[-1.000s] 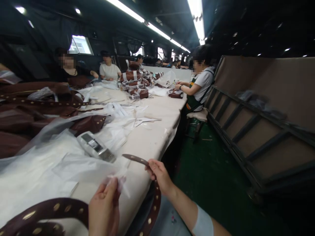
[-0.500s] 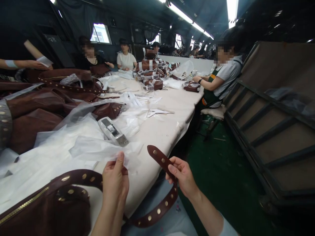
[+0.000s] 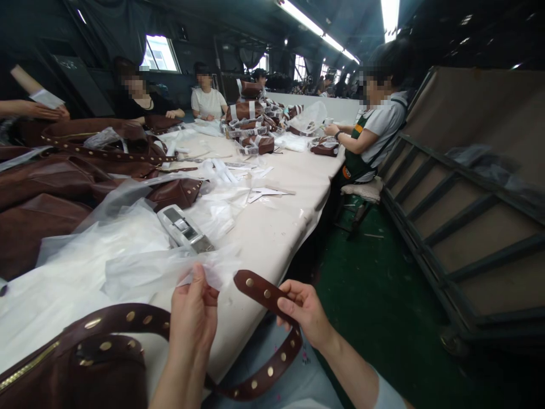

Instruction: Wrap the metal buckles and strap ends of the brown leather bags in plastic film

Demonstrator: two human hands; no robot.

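Head view: the left hand is pinching a sheet of thin clear plastic film between its fingers, and the right hand is grasping the end of a dark brown leather strap set with round brass studs. Just right of the left fingers, the strap's free end is rising into the right hand's clenched grip. Below both hands, the strap is looping down and back left, passing behind the left wrist to a brown leather handbag with a gold zip, which is lying just left of the left hand. Beyond the fingers, a white-and-metal tape dispenser is resting on a long cream counter. Further left, more brown leather bags are lying in loose plastic. Far ahead, past the fingers, wrapped bags are piled up, and a seated co-worker in a green apron is reaching over the counter.
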